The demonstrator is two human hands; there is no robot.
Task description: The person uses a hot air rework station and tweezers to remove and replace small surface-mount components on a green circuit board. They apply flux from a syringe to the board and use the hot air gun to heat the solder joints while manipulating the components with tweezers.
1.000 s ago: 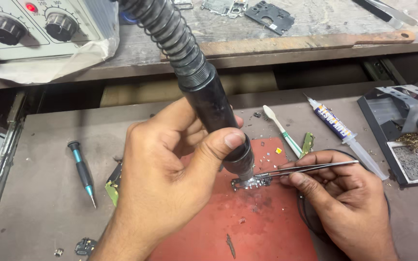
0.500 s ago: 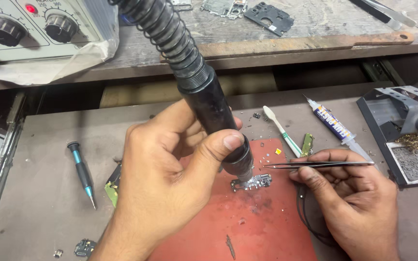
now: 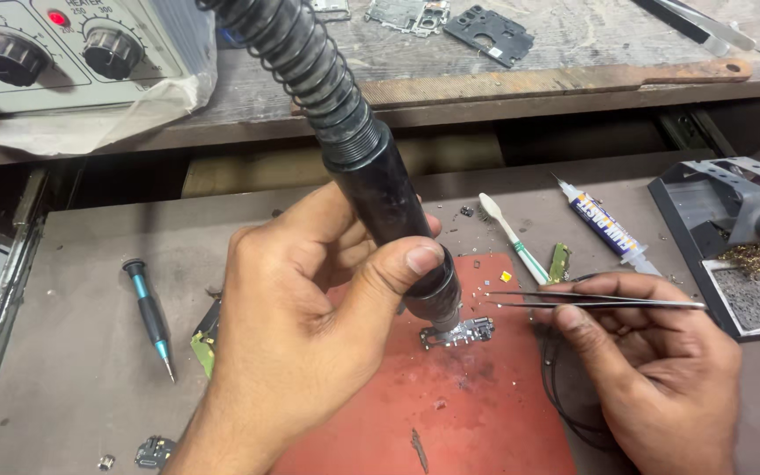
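Observation:
My left hand [image 3: 310, 317] grips a black hot-air wand [image 3: 389, 211] with a ribbed hose, its nozzle pointing down just above a small circuit board [image 3: 459, 333]. The board lies on a red mat [image 3: 468, 405]. In my right hand [image 3: 653, 369] is a pair of metal tweezers [image 3: 591, 301], held level with the tips a little above and to the right of the board, not touching it.
A grey rework station with knobs [image 3: 54, 53] sits on the upper shelf at left. A teal screwdriver [image 3: 151, 317], a toothbrush [image 3: 512, 233], a flux syringe [image 3: 609, 230] and a soldering stand with tray [image 3: 741, 255] lie around the mat. Phone parts [image 3: 485, 26] rest on the shelf.
The tweezers have lifted off the board and drawn back slightly to the right. The wand stays over the board.

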